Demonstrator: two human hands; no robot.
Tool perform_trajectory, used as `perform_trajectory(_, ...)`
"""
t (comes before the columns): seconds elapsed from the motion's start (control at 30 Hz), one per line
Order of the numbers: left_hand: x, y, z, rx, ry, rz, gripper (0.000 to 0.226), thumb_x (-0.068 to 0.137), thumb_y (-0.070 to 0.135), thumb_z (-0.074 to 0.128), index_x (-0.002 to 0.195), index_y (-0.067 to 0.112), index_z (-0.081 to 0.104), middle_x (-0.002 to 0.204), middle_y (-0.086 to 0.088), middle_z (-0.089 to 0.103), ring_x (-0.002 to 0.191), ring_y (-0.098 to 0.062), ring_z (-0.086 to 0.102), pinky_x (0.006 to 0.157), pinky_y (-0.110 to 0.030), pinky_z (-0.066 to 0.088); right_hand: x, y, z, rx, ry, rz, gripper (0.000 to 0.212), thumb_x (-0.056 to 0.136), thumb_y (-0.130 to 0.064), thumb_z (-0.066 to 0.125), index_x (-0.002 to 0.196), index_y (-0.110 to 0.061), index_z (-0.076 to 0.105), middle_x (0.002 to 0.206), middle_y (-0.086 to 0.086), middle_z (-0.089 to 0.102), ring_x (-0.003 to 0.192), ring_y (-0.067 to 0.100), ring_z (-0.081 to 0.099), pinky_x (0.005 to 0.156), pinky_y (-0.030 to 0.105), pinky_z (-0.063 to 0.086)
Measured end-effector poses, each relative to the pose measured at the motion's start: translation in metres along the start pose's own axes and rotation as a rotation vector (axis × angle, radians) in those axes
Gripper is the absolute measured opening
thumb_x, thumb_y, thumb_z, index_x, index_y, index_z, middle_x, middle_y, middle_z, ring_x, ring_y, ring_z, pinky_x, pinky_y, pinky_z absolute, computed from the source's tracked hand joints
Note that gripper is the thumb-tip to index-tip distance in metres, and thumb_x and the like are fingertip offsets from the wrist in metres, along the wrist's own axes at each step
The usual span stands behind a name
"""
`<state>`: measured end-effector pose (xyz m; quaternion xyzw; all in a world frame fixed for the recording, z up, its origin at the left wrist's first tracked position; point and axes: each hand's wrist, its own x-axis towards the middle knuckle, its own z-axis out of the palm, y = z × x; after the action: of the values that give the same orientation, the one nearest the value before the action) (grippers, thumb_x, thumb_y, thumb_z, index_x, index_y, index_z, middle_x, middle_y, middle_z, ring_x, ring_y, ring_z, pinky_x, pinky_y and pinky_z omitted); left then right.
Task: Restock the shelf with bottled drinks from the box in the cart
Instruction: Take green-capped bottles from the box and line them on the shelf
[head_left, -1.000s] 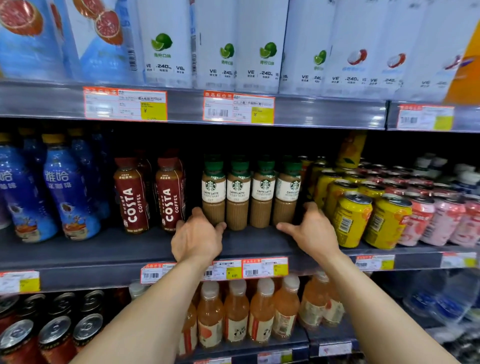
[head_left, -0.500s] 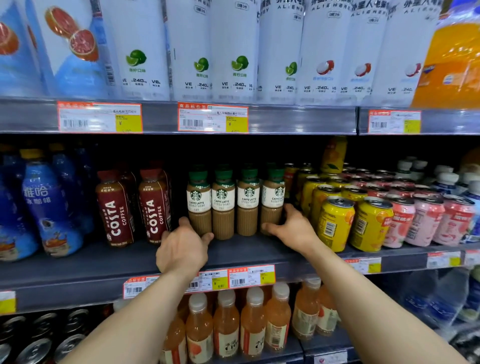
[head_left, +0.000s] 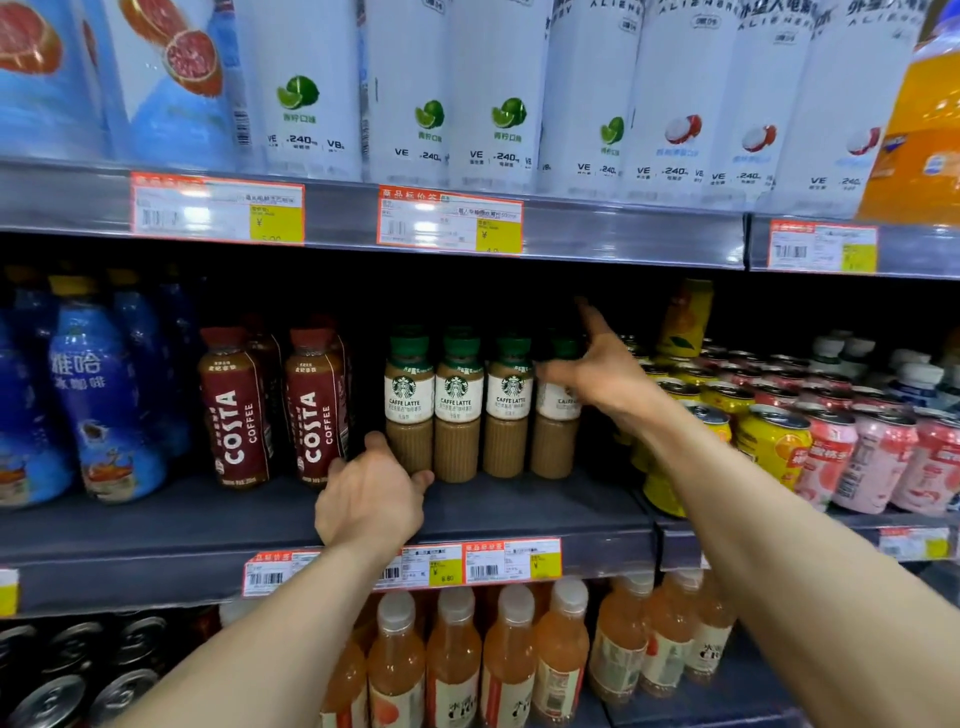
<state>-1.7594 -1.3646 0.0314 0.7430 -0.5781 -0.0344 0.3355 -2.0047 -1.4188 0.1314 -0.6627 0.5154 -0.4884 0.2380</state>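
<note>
Several Starbucks caffe latte bottles (head_left: 457, 402) with green caps stand in a row on the dark middle shelf (head_left: 208, 525). My left hand (head_left: 371, 499) cups the base of the leftmost latte bottle (head_left: 409, 400), thumb across its front, fingers on its left side. My right hand (head_left: 608, 374) is raised at the row's right end with fingers spread. Its thumb lies across the label of the rightmost latte bottle (head_left: 553, 447), and its index finger points up. The box and the cart are out of view.
Two Costa coffee bottles (head_left: 234, 410) stand just left of the row, with blue bottles (head_left: 98, 405) farther left. Yellow cans (head_left: 769, 441) and pink cans (head_left: 878, 457) crowd the right. Tall white bottles (head_left: 415, 93) fill the shelf above; peach bottles (head_left: 452, 660) and dark cans (head_left: 52, 691) sit below.
My right hand has lifted from the base of the rightmost latte bottle to its label, fingers spreading. The left hand stays at the leftmost bottle's base. The view has shifted.
</note>
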Motion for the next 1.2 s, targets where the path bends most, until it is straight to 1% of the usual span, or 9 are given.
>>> perform_trajectory(0.1,0.000,0.000,0.000,-0.005,0.003,-0.013,0.054,0.085,0.057,0.064,0.119,0.020,0.045,0.105,-0.007,0.063,0.112,-0.030,0.051,0.073,-0.037,0.040,0.015,-0.013,-0.013,-0.149,-0.091,0.038,0.098,0.073,-0.011,0.079,0.156,-0.034,0.031,0.122,-0.013,0.057,0.087,-0.007,0.062,0.063,0.009,0.050)
perform_trajectory(0.23,-0.001,0.001,-0.001,0.006,0.005,-0.020,0.052,0.085,0.058,0.064,0.117,0.021,0.045,0.103,-0.005,0.063,0.112,-0.029,0.051,0.072,-0.036,0.038,0.021,-0.013,-0.019,-0.269,-0.203,0.075,0.088,0.075,-0.018,0.080,0.151,-0.034,0.040,0.137,-0.005,0.055,0.109,0.010,0.059,0.079,0.016,0.048)
perform_trajectory(0.37,-0.001,0.002,-0.001,0.003,0.005,-0.011,0.052,0.086,0.057,0.063,0.117,0.021,0.045,0.103,-0.004,0.064,0.113,-0.028,0.050,0.071,-0.036,0.038,0.026,-0.013,-0.020,-0.357,-0.200,0.071,0.087,0.073,-0.025,0.084,0.149,-0.034,0.043,0.137,-0.002,0.059,0.116,0.015,0.059,0.095,0.028,0.049)
perform_trajectory(0.53,-0.003,0.002,-0.004,0.008,0.012,-0.010,0.051,0.085,0.057,0.064,0.116,0.021,0.045,0.106,-0.005,0.064,0.114,-0.029,0.051,0.072,-0.036,0.036,0.026,-0.015,-0.020,-0.468,-0.204,0.049,0.089,0.074,-0.030,0.084,0.151,-0.033,0.040,0.142,-0.001,0.054,0.114,0.011,0.051,0.088,0.022,0.042)
perform_trajectory(0.73,-0.002,0.002,-0.004,0.004,0.015,-0.011,0.050,0.085,0.057,0.064,0.115,0.021,0.046,0.105,-0.006,0.064,0.112,-0.029,0.051,0.071,-0.036,0.037,0.020,-0.017,-0.023,-0.416,-0.140,0.030,0.094,0.071,-0.040,0.088,0.151,-0.037,0.038,0.131,-0.012,0.050,0.116,0.008,0.049,0.091,0.022,0.040)
perform_trajectory(0.9,-0.002,0.002,-0.003,-0.002,0.012,-0.008,0.050,0.086,0.058,0.063,0.115,0.022,0.046,0.100,-0.005,0.062,0.111,-0.029,0.052,0.070,-0.036,0.037,0.024,-0.023,-0.022,-0.010,0.036,0.084,0.037,0.085,-0.038,0.076,0.121,-0.031,0.070,0.115,-0.011,0.070,0.100,0.004,0.066,0.075,0.020,0.049)
perform_trajectory(1.0,-0.002,0.002,-0.001,-0.012,0.024,0.001,0.049,0.086,0.058,0.063,0.114,0.022,0.046,0.078,0.002,0.043,0.109,-0.029,0.052,0.069,-0.037,0.038,0.046,-0.029,-0.017,0.000,0.186,0.241,0.024,0.088,-0.034,0.074,0.108,-0.021,0.069,0.112,0.000,0.071,0.082,0.011,0.065,0.062,0.028,0.049)
perform_trajectory(1.1,-0.002,0.001,-0.001,-0.013,0.021,0.005,0.048,0.086,0.058,0.062,0.114,0.023,0.046,0.069,0.006,0.025,0.107,-0.029,0.052,0.069,-0.037,0.037,0.065,-0.029,-0.010,-0.071,0.122,0.367,0.032,0.088,-0.027,0.073,0.116,-0.013,0.067,0.115,0.008,0.070,0.097,0.023,0.066,0.076,0.037,0.056)
perform_trajectory(1.2,-0.001,0.001,-0.001,-0.015,0.016,0.007,0.048,0.086,0.058,0.062,0.115,0.023,0.045,0.072,0.005,0.029,0.108,-0.028,0.052,0.068,-0.036,0.037,0.072,-0.025,-0.002,-0.155,0.068,0.359,0.038,0.082,-0.027,0.079,0.115,-0.011,0.068,0.112,0.010,0.071,0.099,0.027,0.068,0.086,0.040,0.057)
